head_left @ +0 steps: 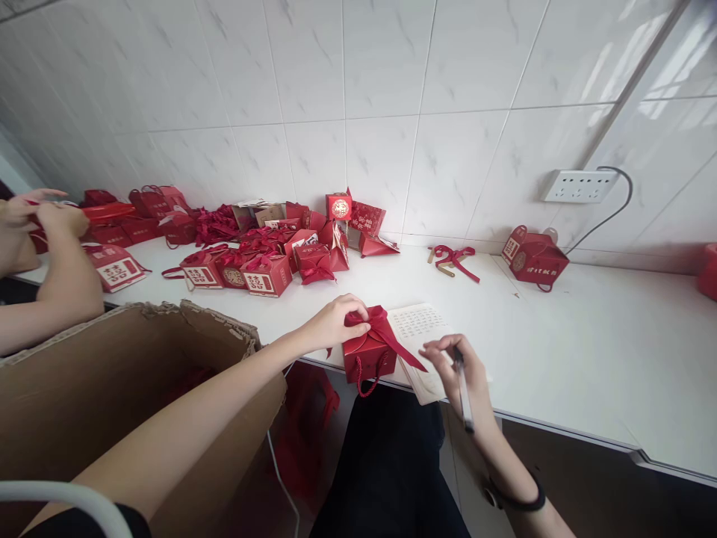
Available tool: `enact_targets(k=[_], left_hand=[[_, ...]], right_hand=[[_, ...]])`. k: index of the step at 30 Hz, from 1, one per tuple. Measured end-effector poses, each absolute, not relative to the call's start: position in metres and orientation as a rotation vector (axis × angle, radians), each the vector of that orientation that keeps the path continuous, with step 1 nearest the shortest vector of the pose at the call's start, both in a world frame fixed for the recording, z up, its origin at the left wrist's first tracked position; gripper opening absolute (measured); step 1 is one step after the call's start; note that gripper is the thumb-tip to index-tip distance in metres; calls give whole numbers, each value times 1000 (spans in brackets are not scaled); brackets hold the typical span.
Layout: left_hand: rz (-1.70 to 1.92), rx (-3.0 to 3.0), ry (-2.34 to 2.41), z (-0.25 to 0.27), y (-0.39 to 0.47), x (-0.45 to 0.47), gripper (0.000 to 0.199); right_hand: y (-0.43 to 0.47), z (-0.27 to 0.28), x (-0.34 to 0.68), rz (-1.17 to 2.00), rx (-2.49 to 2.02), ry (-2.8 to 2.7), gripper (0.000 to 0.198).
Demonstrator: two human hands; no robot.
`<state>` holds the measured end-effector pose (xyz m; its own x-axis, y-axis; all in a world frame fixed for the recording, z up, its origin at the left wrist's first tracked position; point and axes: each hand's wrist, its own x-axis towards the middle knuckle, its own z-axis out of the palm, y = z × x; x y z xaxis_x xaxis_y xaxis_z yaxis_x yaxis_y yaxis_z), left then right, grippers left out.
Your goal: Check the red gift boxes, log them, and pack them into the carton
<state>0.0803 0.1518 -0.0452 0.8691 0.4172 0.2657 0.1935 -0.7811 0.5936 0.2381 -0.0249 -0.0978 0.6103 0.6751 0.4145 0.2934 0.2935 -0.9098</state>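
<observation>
A small red gift box (pixel 367 357) with a twisted cord handle sits at the front edge of the white table. A dark red ribbon (pixel 399 345) is tied in a bow on its top, one tail hanging to the right. My left hand (pixel 344 323) pinches the ribbon's loop at the box's left top. My right hand (pixel 460 368) is just right of the box, with a pen (pixel 464 392) held between its fingers; thumb and forefinger reach toward the ribbon tail without clearly touching it. Beneath lies an open notebook (pixel 423 321) with handwritten lines, partly covered by box and hand.
Red gift boxes (pixel 269 275) and ribbons crowd the table's back left. Loose ribbons (pixel 453 260) and another red box (pixel 535 258) stand by the wall, under a power strip (pixel 581 187). A large cardboard carton (pixel 140 329) is at left, beyond it another person's hands (pixel 56 217).
</observation>
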Motion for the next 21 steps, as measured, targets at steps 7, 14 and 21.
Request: enact_targets(k=[7,14,21], left_hand=[[686,2289,845,-37,154,65,25],[588,2226,801,-46,138,63,28],[677,2005,868,-52,130,67,29]], right_hand=[[21,-69,267,403,-1290,-1283,33],[51,-64,256,505,-1329,-1431,32],[46,-65,239,652,-1268,-1183,32]])
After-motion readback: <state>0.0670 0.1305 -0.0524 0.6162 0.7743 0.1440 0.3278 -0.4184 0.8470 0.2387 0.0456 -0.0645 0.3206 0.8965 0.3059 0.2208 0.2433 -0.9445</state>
